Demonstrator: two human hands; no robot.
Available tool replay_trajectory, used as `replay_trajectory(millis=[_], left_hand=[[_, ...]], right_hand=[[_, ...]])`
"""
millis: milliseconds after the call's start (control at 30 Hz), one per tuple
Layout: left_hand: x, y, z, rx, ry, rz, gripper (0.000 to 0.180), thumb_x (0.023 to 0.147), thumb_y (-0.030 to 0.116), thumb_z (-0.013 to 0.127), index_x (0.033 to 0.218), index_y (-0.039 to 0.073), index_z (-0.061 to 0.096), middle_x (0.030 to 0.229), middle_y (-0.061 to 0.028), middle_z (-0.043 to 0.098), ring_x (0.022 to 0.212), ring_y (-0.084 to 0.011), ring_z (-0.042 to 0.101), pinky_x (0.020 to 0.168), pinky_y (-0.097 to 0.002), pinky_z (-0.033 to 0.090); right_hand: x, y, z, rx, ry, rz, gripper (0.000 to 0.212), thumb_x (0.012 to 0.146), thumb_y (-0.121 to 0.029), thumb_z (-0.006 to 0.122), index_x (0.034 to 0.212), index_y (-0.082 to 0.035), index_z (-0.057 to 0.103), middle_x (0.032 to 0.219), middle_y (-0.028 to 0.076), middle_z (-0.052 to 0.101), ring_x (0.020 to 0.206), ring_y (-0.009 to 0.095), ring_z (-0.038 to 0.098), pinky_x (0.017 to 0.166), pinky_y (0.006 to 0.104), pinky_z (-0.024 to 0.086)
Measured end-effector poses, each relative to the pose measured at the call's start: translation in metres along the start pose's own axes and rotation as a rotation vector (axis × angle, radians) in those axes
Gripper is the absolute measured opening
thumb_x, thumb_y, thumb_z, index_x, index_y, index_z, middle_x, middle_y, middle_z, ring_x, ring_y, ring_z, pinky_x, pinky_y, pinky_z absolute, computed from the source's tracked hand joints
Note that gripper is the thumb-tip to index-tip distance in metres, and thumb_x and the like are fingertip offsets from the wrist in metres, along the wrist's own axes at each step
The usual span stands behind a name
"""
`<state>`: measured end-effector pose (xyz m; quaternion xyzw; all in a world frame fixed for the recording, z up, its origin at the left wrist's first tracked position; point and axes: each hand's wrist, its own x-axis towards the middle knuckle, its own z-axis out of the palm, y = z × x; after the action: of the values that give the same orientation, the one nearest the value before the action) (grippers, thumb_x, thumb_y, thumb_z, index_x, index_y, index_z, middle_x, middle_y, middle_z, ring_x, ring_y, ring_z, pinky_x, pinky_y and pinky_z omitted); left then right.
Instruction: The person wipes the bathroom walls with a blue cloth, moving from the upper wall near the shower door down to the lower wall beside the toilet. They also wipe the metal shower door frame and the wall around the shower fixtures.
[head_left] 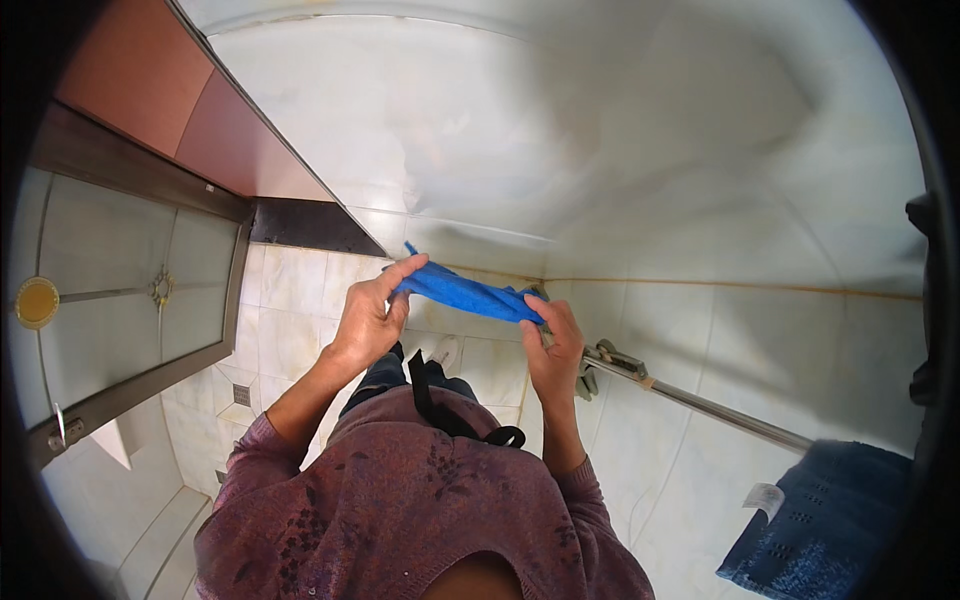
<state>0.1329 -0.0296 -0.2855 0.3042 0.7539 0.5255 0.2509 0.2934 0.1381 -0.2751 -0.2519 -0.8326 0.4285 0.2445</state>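
Observation:
A bright blue cloth [468,293] is stretched sideways in front of my body, folded into a narrow band. At its left end, my left hand [368,318] pinches it between thumb and fingers. My right hand [556,348] grips the other end in the same way. The band slopes down slightly toward the right, and a small corner sticks up beyond my left fingertips. Both hands are closed on the fabric, well above the floor.
On the left stands a framed glass door [140,280] with a handle [62,425]. A metal rail [720,412] runs along the tiled wall at right, with a dark blue towel [825,520] hanging from it. A floor drain [241,395] lies at lower left.

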Motion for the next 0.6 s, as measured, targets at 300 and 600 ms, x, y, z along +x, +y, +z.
replay_trajectory(millis=[300,600], left_hand=[[0.009,-0.009,-0.008,0.459,0.082,0.175,0.026,0.075,0.002,0.056,0.101,0.006,0.059,0.073,-0.0155,0.061,0.062,-0.0326,0.058,0.056,-0.0376,0.047],[0.023,0.047,-0.009,-0.498,0.192,0.076,0.02,0.085,0.0,0.046,0.103,0.0,0.054,0.08,-0.0067,0.059,0.066,-0.0097,0.058,0.057,-0.0211,0.045]], right_hand=[[0.002,0.01,0.003,-0.352,0.098,-0.219,0.016,0.071,0.004,0.058,0.086,-0.003,0.061,0.069,0.008,0.053,0.064,0.021,0.051,0.059,0.0285,0.041],[0.024,-0.031,0.003,0.77,0.263,0.268,0.015,0.081,0.005,0.046,0.092,0.002,0.056,0.068,0.007,0.056,0.059,0.011,0.054,0.052,0.0223,0.044]])
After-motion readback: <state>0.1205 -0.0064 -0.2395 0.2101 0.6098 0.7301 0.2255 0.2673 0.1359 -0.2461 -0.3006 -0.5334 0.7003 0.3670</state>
